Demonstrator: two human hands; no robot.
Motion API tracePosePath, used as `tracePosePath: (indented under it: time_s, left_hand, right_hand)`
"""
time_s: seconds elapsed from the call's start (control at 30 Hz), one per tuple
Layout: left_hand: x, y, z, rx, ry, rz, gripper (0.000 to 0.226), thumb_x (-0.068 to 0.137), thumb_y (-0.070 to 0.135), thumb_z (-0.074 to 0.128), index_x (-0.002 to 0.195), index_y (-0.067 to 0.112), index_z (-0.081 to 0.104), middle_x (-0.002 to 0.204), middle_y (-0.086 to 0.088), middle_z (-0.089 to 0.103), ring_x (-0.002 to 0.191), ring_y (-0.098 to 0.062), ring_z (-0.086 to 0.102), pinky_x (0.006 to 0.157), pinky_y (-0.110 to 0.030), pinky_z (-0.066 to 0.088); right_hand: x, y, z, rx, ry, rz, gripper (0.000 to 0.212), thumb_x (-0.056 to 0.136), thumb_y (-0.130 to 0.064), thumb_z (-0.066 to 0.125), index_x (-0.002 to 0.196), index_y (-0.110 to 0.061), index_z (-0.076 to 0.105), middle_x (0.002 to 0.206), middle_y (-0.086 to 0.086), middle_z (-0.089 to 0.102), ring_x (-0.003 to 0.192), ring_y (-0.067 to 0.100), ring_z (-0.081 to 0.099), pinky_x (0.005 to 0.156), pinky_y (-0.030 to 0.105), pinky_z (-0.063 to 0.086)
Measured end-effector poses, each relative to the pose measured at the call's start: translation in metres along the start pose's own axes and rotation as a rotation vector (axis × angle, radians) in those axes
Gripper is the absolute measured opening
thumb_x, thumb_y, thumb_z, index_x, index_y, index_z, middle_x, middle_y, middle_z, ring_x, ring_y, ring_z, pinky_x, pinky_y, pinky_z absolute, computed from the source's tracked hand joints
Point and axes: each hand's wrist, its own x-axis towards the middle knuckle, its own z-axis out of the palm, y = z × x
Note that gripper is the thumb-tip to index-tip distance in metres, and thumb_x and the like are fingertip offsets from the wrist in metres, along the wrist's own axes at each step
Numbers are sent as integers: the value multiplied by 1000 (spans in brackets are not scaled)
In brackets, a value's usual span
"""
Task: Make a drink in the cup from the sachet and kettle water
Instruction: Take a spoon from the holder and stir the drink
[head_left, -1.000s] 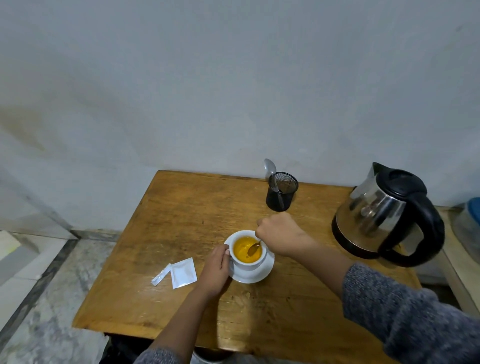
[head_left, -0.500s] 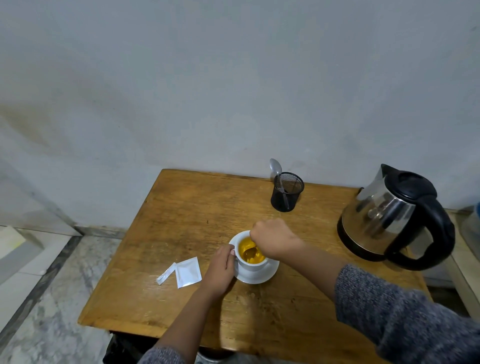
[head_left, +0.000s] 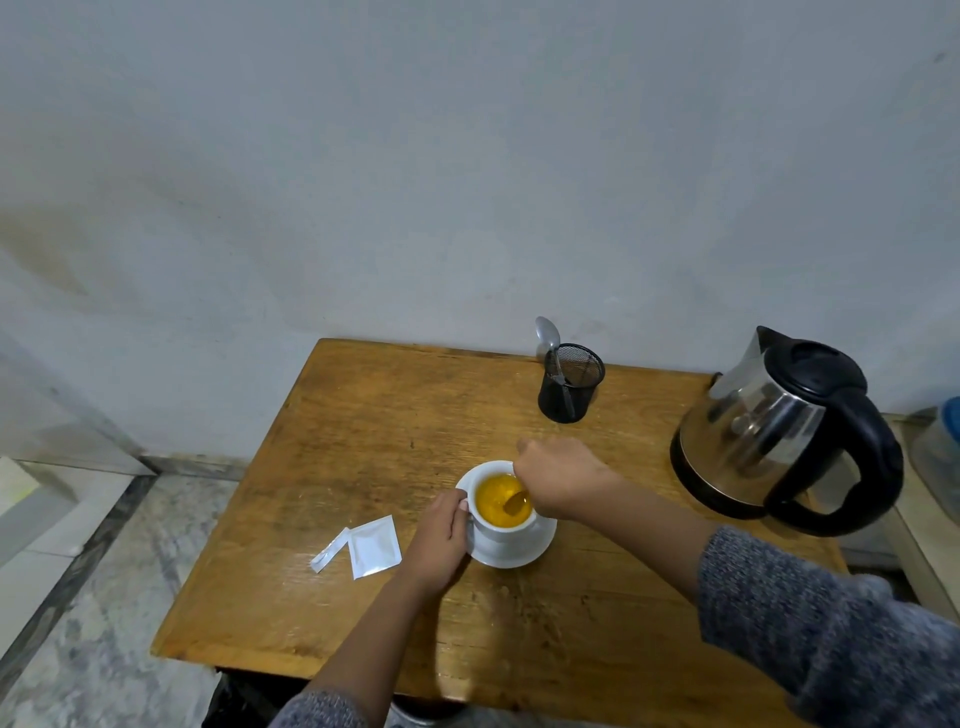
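A white cup full of orange-yellow liquid stands on a white saucer near the middle of the wooden surface, a little toward the near edge. The left hand wraps its grip around the cup's left side, thumb on the rim, the heel of the hand on the surface. The right hand hovers over the cup's right rim with its grip clenched around the handle of a spoon, whose bowl dips into the liquid; the handle itself is hidden inside the fist. Both forearms wear grey knitted sleeves pushed back from the wrists. Just left of the left hand, toward the left edge, lies the opened white sachet, flat, with its torn-off strip touching its left corner. At the far edge stands a black mesh holder with 1 other spoon upright in it, bowl upward. The steel kettle, with black lid and handle, sits upright at the right edge, well apart from the cup, its handle turned toward the near right corner.
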Motion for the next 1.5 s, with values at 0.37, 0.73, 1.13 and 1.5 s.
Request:
tracePosePath:
  time_s: [0.37, 0.73, 1.13, 1.5]
  left_hand:
    - [-2, 4, -2, 13, -12, -2, 23, 98, 26, 30, 96, 23, 52, 95, -3, 55, 91, -15, 52, 76, -23, 37]
    - [-1, 4, -3, 8, -8, 6, 20, 98, 25, 32, 99, 25, 52, 98, -4, 57, 93, -16, 53, 81, -27, 41]
    - [0, 6, -5, 21, -39, -8, 21, 98, 25, 31, 96, 25, 51, 99, -5, 56, 93, -16, 52, 78, -24, 36]
    - [1, 4, -5, 23, -39, 3, 21, 98, 25, 33, 104, 23, 53, 105, -4, 57, 99, -18, 52, 85, -27, 38]
  right_hand:
    - [10, -8, 7, 620, 118, -82, 23, 95, -17, 50, 98, -6, 69, 95, 11, 70, 83, 27, 64, 70, 36, 51]
    - [5, 8, 17, 606, 180, -25, 27, 97, -18, 46, 113, -9, 66, 114, 9, 67, 101, 24, 61, 89, 42, 52]
    - [3, -7, 24, 642, 172, -53, 26, 96, -21, 48, 100, -7, 69, 97, 9, 70, 85, 26, 64, 77, 45, 55]
    - [0, 9, 27, 722, 288, 67, 25, 96, -20, 49, 109, -9, 68, 108, 9, 69, 95, 21, 63, 83, 40, 54]
